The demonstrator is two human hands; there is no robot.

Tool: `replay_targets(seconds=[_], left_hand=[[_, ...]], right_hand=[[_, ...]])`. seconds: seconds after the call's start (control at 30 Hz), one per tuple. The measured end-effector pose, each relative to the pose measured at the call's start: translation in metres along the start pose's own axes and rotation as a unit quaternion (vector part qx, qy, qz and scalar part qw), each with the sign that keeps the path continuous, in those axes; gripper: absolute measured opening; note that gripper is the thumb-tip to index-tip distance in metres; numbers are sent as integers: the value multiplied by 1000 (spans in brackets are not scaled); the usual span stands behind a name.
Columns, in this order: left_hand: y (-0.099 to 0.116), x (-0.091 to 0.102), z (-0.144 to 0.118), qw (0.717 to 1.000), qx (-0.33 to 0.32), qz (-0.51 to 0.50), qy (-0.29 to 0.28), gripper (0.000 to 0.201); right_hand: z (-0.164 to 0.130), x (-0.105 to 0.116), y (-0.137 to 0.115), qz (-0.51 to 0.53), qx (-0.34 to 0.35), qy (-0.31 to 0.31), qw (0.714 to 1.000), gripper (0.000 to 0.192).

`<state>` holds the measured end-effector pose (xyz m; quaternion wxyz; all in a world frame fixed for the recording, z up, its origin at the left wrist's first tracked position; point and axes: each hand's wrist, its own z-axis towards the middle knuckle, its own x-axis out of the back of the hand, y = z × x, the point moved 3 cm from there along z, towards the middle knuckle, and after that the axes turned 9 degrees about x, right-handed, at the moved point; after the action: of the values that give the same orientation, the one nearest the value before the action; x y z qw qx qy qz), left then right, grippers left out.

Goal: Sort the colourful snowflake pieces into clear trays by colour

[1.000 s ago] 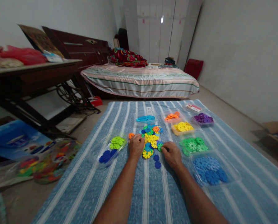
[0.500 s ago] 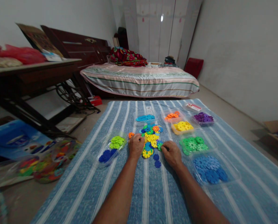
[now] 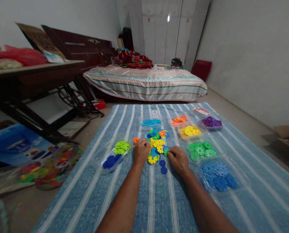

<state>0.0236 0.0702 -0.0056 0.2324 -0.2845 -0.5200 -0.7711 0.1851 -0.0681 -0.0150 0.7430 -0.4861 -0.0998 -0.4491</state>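
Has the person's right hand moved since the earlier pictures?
No, not visibly: judged against the boxed green pieces, the right hand keeps the same place, just to their left. Tiny finger movements I cannot tell.

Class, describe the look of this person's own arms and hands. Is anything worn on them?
The left hand and right hand wear no gloves. The left forearm and right forearm are bare, with no sleeve, watch or bracelet showing. The fingers are too small to rule out a ring.

Head view, facing forward, down over cloth (image 3: 86, 194)
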Motion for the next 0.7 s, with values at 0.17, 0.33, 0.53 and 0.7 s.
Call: replay_targets(seconds=[0.17,0.33,0.53,0.7], left_hand=[[0,0,0,1000,-3,-1,4,18],[-1,-1,0,1000,-6,-3,13,18],[0,-1,0,1000,-4,-2,10,18],[1,0,-1,1000,-2,-1,9,18]], right_hand=[[0,-1,1,1,2,-2,1000,19],[-1,-2,2,4,3,3,1000,20],[-1,-2,2,0,0,1,1000,19],[-1,-1,1,-1,0,1,1000,18]])
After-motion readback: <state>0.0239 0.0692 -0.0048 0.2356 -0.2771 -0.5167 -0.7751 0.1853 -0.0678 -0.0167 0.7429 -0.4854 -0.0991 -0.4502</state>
